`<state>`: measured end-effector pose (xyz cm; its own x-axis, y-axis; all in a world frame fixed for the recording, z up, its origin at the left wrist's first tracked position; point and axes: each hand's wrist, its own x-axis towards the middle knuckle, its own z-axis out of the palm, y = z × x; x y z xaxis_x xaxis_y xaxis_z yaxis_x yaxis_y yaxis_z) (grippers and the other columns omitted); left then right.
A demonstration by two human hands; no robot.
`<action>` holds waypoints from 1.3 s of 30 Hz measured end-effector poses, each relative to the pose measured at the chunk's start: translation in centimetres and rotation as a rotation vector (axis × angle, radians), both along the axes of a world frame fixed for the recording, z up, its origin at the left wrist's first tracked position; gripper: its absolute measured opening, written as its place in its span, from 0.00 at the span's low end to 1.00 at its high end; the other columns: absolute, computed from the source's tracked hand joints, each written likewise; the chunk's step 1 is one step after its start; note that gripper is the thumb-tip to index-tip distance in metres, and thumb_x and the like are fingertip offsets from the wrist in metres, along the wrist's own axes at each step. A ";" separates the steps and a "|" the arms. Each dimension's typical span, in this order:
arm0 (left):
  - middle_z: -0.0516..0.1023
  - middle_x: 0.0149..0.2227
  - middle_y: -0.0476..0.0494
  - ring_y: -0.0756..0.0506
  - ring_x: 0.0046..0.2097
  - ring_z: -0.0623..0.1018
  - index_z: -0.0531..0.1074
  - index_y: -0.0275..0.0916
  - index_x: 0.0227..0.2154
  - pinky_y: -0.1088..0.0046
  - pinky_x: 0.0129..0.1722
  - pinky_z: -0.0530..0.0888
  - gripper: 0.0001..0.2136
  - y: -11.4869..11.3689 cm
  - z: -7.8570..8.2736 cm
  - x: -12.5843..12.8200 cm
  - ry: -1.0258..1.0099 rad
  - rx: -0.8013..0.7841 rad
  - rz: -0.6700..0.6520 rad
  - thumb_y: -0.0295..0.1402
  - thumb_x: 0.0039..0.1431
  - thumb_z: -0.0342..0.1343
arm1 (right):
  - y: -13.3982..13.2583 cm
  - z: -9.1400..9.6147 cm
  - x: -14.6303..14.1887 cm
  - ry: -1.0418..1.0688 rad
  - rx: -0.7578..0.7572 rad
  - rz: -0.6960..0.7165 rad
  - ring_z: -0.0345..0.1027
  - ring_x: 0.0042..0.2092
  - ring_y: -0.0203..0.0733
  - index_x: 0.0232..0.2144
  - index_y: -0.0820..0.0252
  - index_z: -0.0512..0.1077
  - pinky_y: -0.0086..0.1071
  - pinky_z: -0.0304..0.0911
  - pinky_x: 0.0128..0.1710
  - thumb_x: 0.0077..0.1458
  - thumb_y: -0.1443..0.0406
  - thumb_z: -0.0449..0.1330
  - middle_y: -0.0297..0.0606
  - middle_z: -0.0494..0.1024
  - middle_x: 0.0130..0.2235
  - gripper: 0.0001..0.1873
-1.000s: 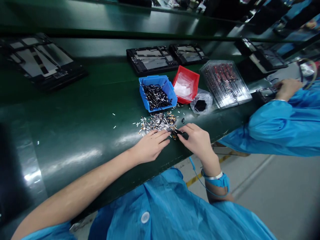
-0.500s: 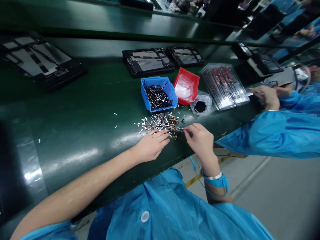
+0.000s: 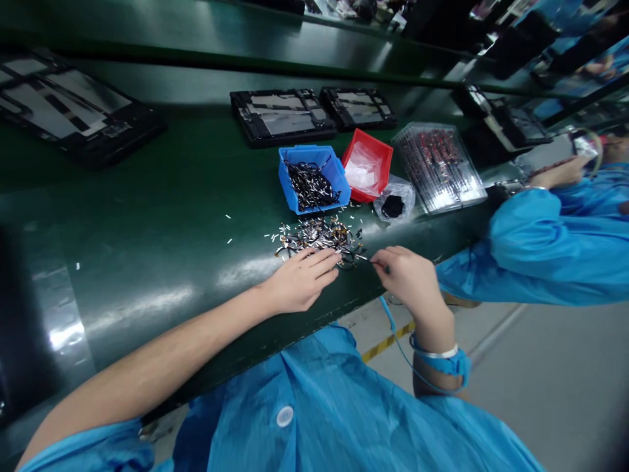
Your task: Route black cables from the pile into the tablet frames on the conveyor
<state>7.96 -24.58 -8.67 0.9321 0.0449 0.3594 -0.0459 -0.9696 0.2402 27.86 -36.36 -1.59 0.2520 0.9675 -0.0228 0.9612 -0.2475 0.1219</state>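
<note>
A loose pile of short cables [image 3: 319, 235], black and silver with gold-coloured ends, lies on the green bench. My left hand [image 3: 305, 278] rests flat at the pile's near edge, fingers stretched out and their tips on the cables. To the right, my right hand [image 3: 409, 278] is closed in a pinch on one thin cable [image 3: 364, 258], which runs back towards the pile; its far end is lost among the others. Behind the pile stands a blue bin [image 3: 314, 178] full of similar black cables. Small white slips are scattered around the pile.
A red bin [image 3: 367, 165] with clear plastic inside, a bag of black pieces [image 3: 394, 202] and stacked clear trays [image 3: 439, 167] stand right of the blue bin. Opened tablet-like devices [image 3: 282, 117] line the back. A co-worker's sleeve [image 3: 545, 249] is at the right.
My right hand has moved right and slightly down, away from the pile, with the thin cable in its pinch. My left hand has shifted slightly right over the pile.
</note>
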 end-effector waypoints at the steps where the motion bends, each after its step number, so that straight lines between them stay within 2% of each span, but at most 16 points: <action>1: 0.65 0.62 0.36 0.40 0.65 0.62 0.69 0.32 0.54 0.60 0.61 0.60 0.18 -0.1 0.1 0.1 -0.016 0.005 0.003 0.28 0.62 0.48 | 0.0 -0.2 -0.4 0.005 -0.017 0.020 0.68 0.34 0.41 0.25 0.57 0.73 0.31 0.50 0.27 0.52 0.72 0.56 0.37 0.77 0.28 0.09; 5: 0.54 0.67 0.35 0.38 0.68 0.53 0.57 0.28 0.63 0.58 0.65 0.53 0.27 -0.3 0.3 1.4 0.104 -0.008 0.057 0.37 0.64 0.49 | -0.5 -0.4 -1.1 0.009 0.044 0.075 0.68 0.34 0.40 0.26 0.58 0.73 0.30 0.52 0.28 0.55 0.71 0.55 0.37 0.77 0.28 0.10; 8: 0.53 0.67 0.35 0.38 0.69 0.52 0.57 0.28 0.63 0.58 0.66 0.51 0.28 -0.3 -0.1 2.2 0.257 -0.024 0.084 0.42 0.66 0.47 | -1.8 0.1 -0.5 -0.006 0.080 0.085 0.67 0.33 0.39 0.23 0.57 0.72 0.30 0.51 0.26 0.53 0.72 0.55 0.36 0.76 0.27 0.11; 12: 0.53 0.67 0.34 0.39 0.69 0.51 0.58 0.28 0.63 0.58 0.66 0.50 0.27 -0.4 -0.5 2.3 0.277 -0.058 0.088 0.40 0.66 0.46 | -3.4 1.2 0.9 -0.105 0.189 -0.004 0.66 0.30 0.40 0.21 0.58 0.71 0.31 0.48 0.22 0.52 0.72 0.56 0.36 0.74 0.24 0.11; 15: 0.54 0.67 0.33 0.39 0.69 0.52 0.61 0.30 0.60 0.56 0.65 0.54 0.23 -0.3 0.0 1.9 0.140 -0.177 0.080 0.34 0.65 0.48 | -2.9 1.6 0.9 -0.039 0.430 0.005 0.68 0.31 0.40 0.26 0.57 0.74 0.30 0.56 0.24 0.55 0.70 0.57 0.36 0.75 0.27 0.08; 17: 0.60 0.65 0.33 0.39 0.67 0.58 0.66 0.34 0.55 0.56 0.63 0.59 0.18 0.1 0.9 1.7 -0.047 -0.374 0.109 0.31 0.65 0.47 | -1.6 1.6 0.3 0.079 0.603 0.102 0.69 0.33 0.39 0.30 0.56 0.74 0.31 0.62 0.29 0.56 0.71 0.58 0.36 0.77 0.30 0.07; 18: 0.64 0.62 0.34 0.40 0.64 0.63 0.69 0.35 0.52 0.57 0.61 0.62 0.15 0.3 1.5 1.6 -0.140 -0.522 0.139 0.30 0.65 0.46 | -0.8 1.4 -0.2 0.139 0.669 0.171 0.69 0.33 0.39 0.31 0.56 0.75 0.32 0.64 0.31 0.56 0.72 0.58 0.36 0.78 0.31 0.08; 19: 0.69 0.59 0.34 0.40 0.61 0.68 0.70 0.36 0.49 0.58 0.57 0.66 0.14 0.6 2.3 1.5 -0.204 -0.704 0.163 0.31 0.66 0.45 | 0.2 1.3 -0.7 0.189 0.719 0.245 0.69 0.33 0.39 0.32 0.55 0.75 0.33 0.66 0.32 0.55 0.73 0.58 0.36 0.78 0.32 0.09; 21: 0.78 0.48 0.34 0.41 0.48 0.78 0.71 0.36 0.43 0.64 0.44 0.75 0.14 1.3 3.7 1.3 -0.207 -1.135 0.161 0.37 0.67 0.43 | 2.2 1.0 -1.5 0.247 0.794 0.386 0.69 0.34 0.39 0.33 0.54 0.75 0.34 0.67 0.33 0.54 0.75 0.58 0.37 0.79 0.33 0.11; 23: 0.81 0.37 0.36 0.45 0.34 0.81 0.71 0.34 0.39 0.73 0.28 0.73 0.16 2.0 5.0 1.1 -0.103 -1.517 0.099 0.42 0.65 0.46 | 4.1 0.8 -2.2 0.255 0.855 0.495 0.69 0.34 0.39 0.34 0.54 0.75 0.34 0.67 0.32 0.53 0.77 0.58 0.37 0.79 0.34 0.13; 25: 0.80 0.29 0.39 0.48 0.25 0.78 0.71 0.33 0.36 0.79 0.19 0.65 0.17 2.6 5.9 0.8 -0.036 -1.727 0.062 0.45 0.60 0.53 | 5.7 0.8 -2.6 0.230 0.902 0.565 0.68 0.34 0.39 0.35 0.54 0.74 0.34 0.67 0.30 0.52 0.77 0.58 0.38 0.79 0.34 0.14; 28: 0.78 0.23 0.43 0.51 0.20 0.75 0.72 0.32 0.33 0.81 0.16 0.60 0.18 3.2 6.6 0.4 -0.077 -1.787 0.111 0.45 0.54 0.60 | 7.4 1.1 -3.1 0.207 0.927 0.601 0.69 0.36 0.40 0.37 0.54 0.74 0.34 0.69 0.31 0.52 0.77 0.58 0.39 0.80 0.36 0.15; 32: 0.78 0.22 0.43 0.51 0.18 0.74 0.74 0.31 0.36 0.81 0.16 0.58 0.19 3.5 6.8 0.2 -0.159 -1.748 0.186 0.45 0.55 0.58 | 8.5 1.3 -4.1 0.271 0.944 0.566 0.70 0.39 0.42 0.39 0.56 0.74 0.38 0.71 0.34 0.53 0.77 0.59 0.42 0.80 0.40 0.15; 39: 0.78 0.23 0.41 0.51 0.18 0.74 0.72 0.31 0.35 0.80 0.15 0.58 0.19 4.1 6.7 0.2 -0.165 -1.713 0.201 0.45 0.55 0.56 | 9.5 1.5 -4.0 0.288 0.895 0.676 0.70 0.37 0.41 0.37 0.58 0.75 0.37 0.72 0.33 0.53 0.75 0.60 0.42 0.80 0.36 0.11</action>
